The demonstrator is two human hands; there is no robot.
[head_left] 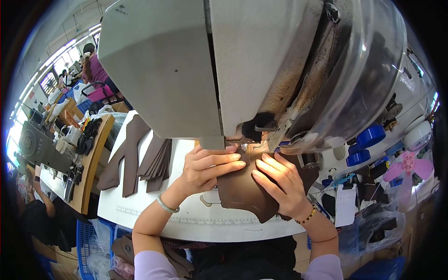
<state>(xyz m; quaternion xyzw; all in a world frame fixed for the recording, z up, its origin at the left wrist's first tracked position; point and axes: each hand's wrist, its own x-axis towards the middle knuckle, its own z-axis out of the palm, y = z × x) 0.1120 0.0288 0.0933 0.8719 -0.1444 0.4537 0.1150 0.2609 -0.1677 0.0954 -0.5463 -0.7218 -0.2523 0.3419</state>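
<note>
Under the sewing machine (pixel 158 70), a brown panel (pixel 240 193) lies on our white tabletop (pixel 128 201); our right hand (pixel 282 186) rests open on it, our left hand (pixel 200 169) extends its fingers, grip unclear. Near left, a blue basket (pixel 83 242) holds clear plastic (pixel 99 254); right, a clear bag (pixel 399 233) contains dark pieces (pixel 376 233).

Lavender sleeves (pixel 151 267) are flanking black clothing (pixel 247 259); a greenish bangle (pixel 166 207) is circling the left wrist (pixel 173 195), beads (pixel 307 216) the right.
</note>
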